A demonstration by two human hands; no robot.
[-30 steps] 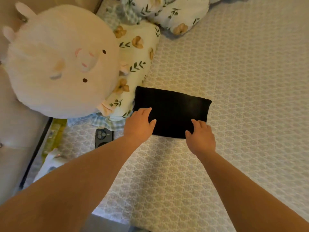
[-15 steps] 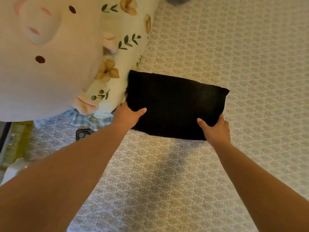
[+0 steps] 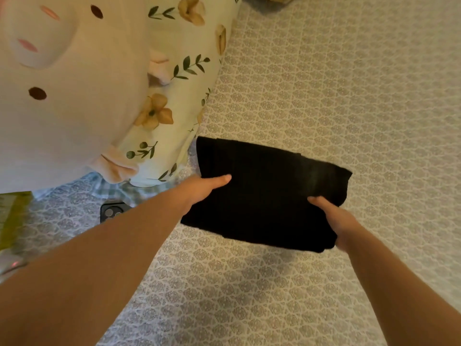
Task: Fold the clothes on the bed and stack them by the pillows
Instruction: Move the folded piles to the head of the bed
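Your left hand (image 3: 199, 187) and right hand (image 3: 333, 221) both pinch the folded black cloth (image 3: 264, 193), thumbs on top (other fingers hidden underneath), right beside the floral pillow (image 3: 179, 78) on the bed (image 3: 349, 96).

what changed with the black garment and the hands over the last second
Both hands went from resting flat on the folded black garment to gripping it: left hand at its left edge, right hand at the near right corner, thumbs on top. It stayed folded beside the floral pillow; phone unmoved.
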